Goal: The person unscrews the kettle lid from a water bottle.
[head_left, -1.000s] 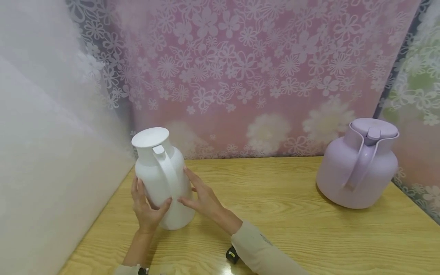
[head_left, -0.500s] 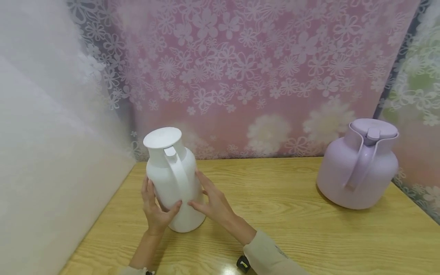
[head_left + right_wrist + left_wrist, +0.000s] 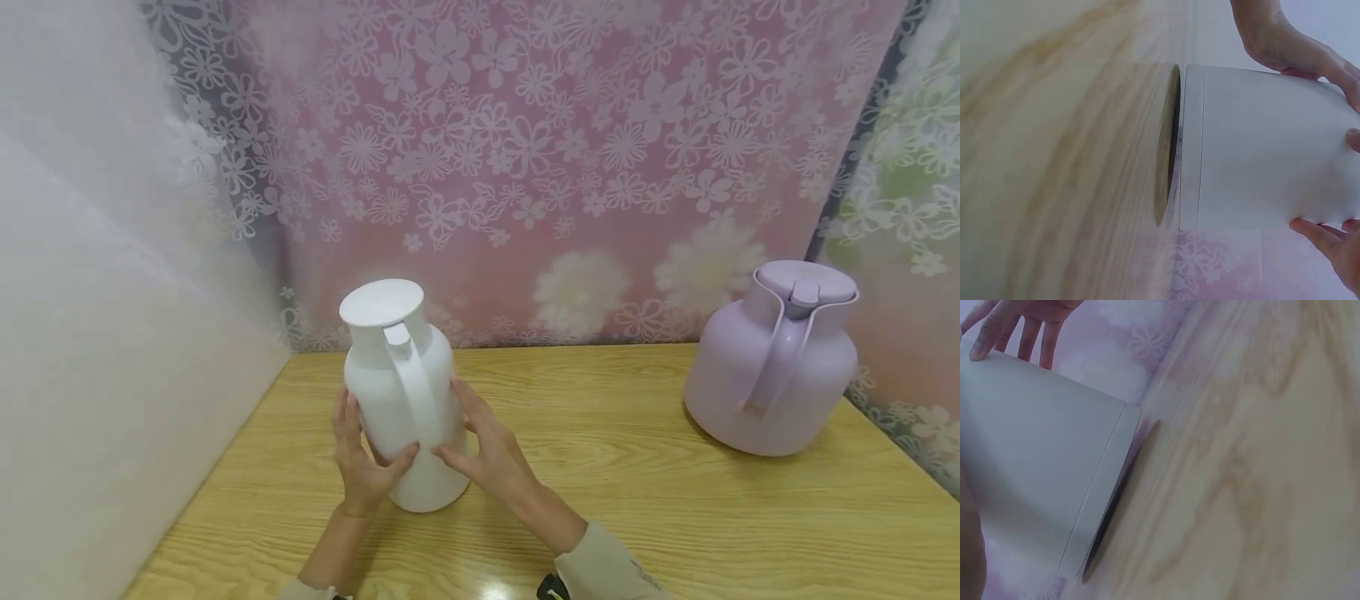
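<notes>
gripping white jug from both sides, hands farther right, nearer purple jug than before

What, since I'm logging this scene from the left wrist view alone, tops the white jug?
Observer: In the head view, a round white lid sits on the white jug.
Operator: Does it have a handle?
Observer: Yes, on the side facing the head camera.
Operator: And does anything else stand on the table?
Observer: Yes, a purple jug, well apart on the right.
</notes>
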Motion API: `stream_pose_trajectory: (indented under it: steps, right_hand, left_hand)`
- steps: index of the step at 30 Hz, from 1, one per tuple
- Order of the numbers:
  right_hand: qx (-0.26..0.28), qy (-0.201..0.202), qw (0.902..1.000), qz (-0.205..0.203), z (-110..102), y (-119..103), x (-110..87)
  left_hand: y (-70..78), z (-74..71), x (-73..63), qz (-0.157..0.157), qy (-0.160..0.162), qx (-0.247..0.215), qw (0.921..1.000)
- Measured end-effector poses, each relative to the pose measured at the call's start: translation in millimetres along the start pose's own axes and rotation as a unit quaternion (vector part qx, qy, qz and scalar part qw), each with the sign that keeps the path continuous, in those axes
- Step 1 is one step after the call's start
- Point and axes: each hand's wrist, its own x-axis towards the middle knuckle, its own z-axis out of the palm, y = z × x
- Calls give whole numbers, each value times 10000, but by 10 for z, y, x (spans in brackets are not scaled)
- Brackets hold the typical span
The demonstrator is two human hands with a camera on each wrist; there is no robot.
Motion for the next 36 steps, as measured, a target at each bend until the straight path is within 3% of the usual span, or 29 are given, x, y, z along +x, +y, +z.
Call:
stream_pose_trajectory:
  steps: [8,25,36]
  right_hand:
    - [-219,119,9997,-69,-132,8,-67]
    - [-454,383,9981,-180,-335,-13,-194]
    - [-564,460,9973,9,-444,-30,-281]
  left_hand:
    - [74,114,-9,-35,12,-181,9998]
    - [145,292,-22,-120,-282,-555,9980]
    - [196,397,-55,-103,-441,-686,9966]
